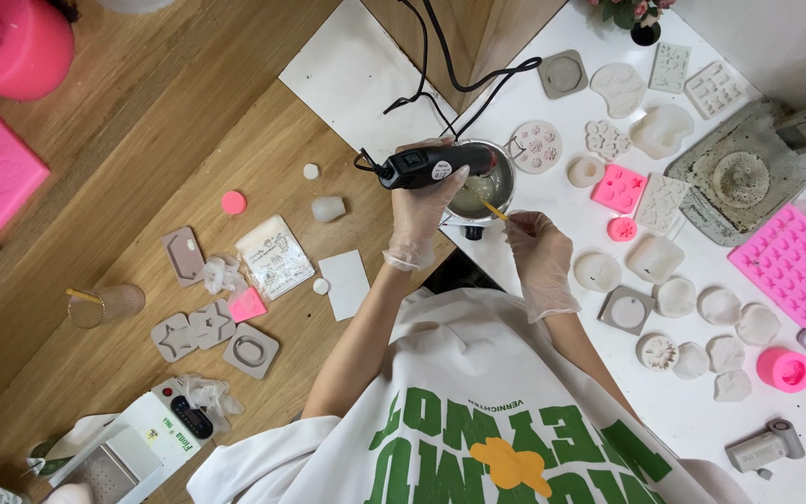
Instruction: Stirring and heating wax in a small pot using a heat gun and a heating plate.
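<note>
White shirt with green lettering [478, 439] fills the bottom of my view. Left of centre, my left hand [419, 210] grips a black corded heat tool [436, 166] over a small metal bowl [485, 187] of pale liquid at upper centre, on the white desk [683, 420]. Just right, my right hand [540, 257] pinches a thin stick [492, 209] dipped in it. I judge the cord [450, 84] could snag and tip the bowl, or hot air could splash liquid onto the moulds [619, 187].
</note>
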